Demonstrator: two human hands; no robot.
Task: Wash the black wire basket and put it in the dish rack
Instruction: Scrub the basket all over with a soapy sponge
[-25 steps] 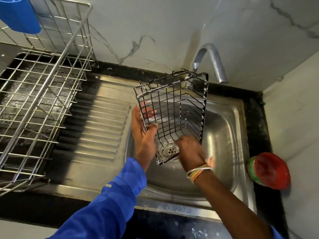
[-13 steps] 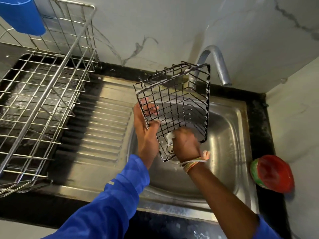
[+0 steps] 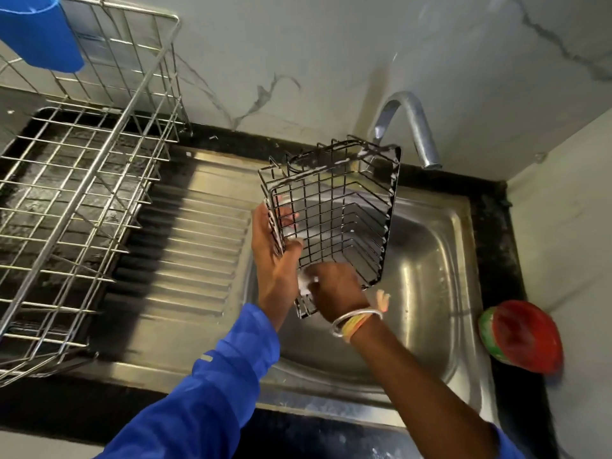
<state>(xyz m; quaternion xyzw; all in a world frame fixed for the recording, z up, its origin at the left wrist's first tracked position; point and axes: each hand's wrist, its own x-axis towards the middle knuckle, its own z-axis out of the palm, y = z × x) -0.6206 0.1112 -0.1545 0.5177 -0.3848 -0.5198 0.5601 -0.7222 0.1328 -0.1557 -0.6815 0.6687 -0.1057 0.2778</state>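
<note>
Basket (image 3: 334, 210) is up in the air over the sink (image 3: 440, 276), dead centre, tipped on its side with the open mouth turned to 12 o'clock and white suds streaking the top wires. Left hand (image 3: 275, 256) grasps its 9 o'clock edge, thumb hooked over the front wires, fingers showing through the mesh behind. Right hand (image 3: 336, 289) sits at the basket's 6 o'clock corner, knuckles to the camera, clenched round a white foamy wad (image 3: 304, 283) pressed against the wires. Tap (image 3: 415, 127) arches just past the basket at 1 o'clock, no water seen running. Rack (image 3: 86, 193) stands well off at 9 o'clock, beyond the ribbed drainboard (image 3: 192, 246). A blue thing (image 3: 39, 31) hangs at 10 o'clock, and a red-lidded jar (image 3: 523, 336) lies on the counter at 4 o'clock
</note>
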